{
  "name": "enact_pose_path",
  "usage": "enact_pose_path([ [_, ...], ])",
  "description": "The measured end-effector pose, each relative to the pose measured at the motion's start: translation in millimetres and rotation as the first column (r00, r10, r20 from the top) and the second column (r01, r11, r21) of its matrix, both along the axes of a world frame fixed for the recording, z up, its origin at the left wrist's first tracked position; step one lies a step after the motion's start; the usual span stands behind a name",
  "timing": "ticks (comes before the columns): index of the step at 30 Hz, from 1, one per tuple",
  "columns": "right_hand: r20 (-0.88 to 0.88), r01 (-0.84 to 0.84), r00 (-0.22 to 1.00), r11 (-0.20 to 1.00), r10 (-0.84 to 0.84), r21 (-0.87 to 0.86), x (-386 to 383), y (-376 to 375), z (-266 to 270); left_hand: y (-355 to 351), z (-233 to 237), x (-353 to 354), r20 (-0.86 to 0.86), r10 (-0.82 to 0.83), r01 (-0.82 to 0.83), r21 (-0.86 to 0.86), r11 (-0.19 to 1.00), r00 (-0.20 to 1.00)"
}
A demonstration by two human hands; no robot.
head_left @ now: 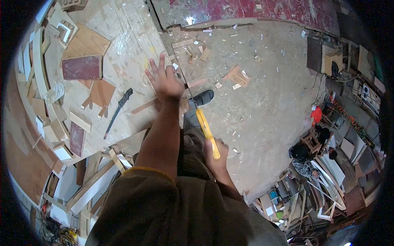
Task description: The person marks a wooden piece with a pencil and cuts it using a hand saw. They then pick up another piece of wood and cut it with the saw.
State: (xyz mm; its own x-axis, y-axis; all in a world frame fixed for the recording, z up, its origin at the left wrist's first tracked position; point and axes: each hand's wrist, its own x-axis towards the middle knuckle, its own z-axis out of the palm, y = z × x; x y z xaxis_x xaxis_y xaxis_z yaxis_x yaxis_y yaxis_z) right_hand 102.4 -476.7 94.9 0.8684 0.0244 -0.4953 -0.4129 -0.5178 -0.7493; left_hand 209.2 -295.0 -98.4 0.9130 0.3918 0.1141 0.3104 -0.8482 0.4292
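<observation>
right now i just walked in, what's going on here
Someone's right hand grips a yellow-handled tool, held beside the table. The left hand is spread open at the table's edge; whether it presses on anything is unclear. A wood strip and a black tool lie on the table. Across the floor, another person is among wood pieces.

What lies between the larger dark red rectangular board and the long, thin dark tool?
A flat, notched brown wooden piece, as the head view shows.
</observation>
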Motion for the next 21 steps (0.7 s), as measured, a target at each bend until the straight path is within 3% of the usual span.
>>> enact_pose_path([
  [1, 0.071, -0.044, 0.996, 0.998, 0.047, -0.046, -15, -9, 2, -1, 2, -3, -0.003, -0.008, 0.008, 0.003, 1.0, 1.0],
  [4, -0.007, 0.017, 1.0, 1.0, -0.017, 0.002, -36, -26, 29, -2, 5, -1, -0.018, -0.005, 0.005, -0.002, 1.0, 1.0],
  [5, 0.022, -0.061, 0.998, 0.998, 0.061, -0.019, -36, -29, 18, -2, 4, 0, -0.016, -0.008, 0.008, -0.005, 1.0, 1.0],
  [8, -0.058, 0.05, 0.997, 0.998, -0.052, -0.04, 4, 3, -11, -3, 4, -4, -0.032, 0.013, -0.013, -0.002, 1.0, 0.999],
  [9, 0.029, 0.024, 0.999, 0.999, -0.022, -0.041, -13, -3, -23, -1, 4, -1, -0.032, 0.012, -0.012, -0.001, 1.0, 0.999],
  [12, -0.069, -0.018, 0.998, 0.995, 0.011, -0.097, -38, -22, 16, -1, 3, 0, -0.046, -0.003, 0.003, -0.006, 1.0, 0.999],
  [13, -0.099, 0.05, 0.994, 0.999, -0.048, 0.017, -29, -19, 31, -2, 3, -1, -0.051, 0.005, -0.005, -0.009, 1.0, 0.999],
  [14, -0.1, 0.053, 0.994, 0.999, -0.052, 0.011, -29, -19, 23, -3, 3, -1, -0.052, 0.001, -0.002, -0.015, 1.0, 0.999],
  [16, 0.073, -0.08, 0.993, 0.992, 0.087, -0.102, -19, -11, -7, -3, 2, -1, -0.022, 0.013, -0.012, 0.015, 1.0, 1.0],
  [19, 0.009, -0.091, 0.996, 0.992, 0.092, -0.088, -28, -17, -18, -1, 2, -2, -0.04, 0.0, 0.0, 0.004, 1.0, 0.999],
  [20, 0.004, -0.125, 0.992, 0.987, 0.126, -0.102, -42, -24, -12, -1, 2, -4, -0.043, -0.013, 0.013, 0.006, 1.0, 0.999],
  [21, -0.115, -0.062, 0.992, 0.992, 0.05, -0.109, -34, -24, 17, 0, -1, 0, -0.029, -0.002, 0.002, 0.003, 1.0, 1.0],
])
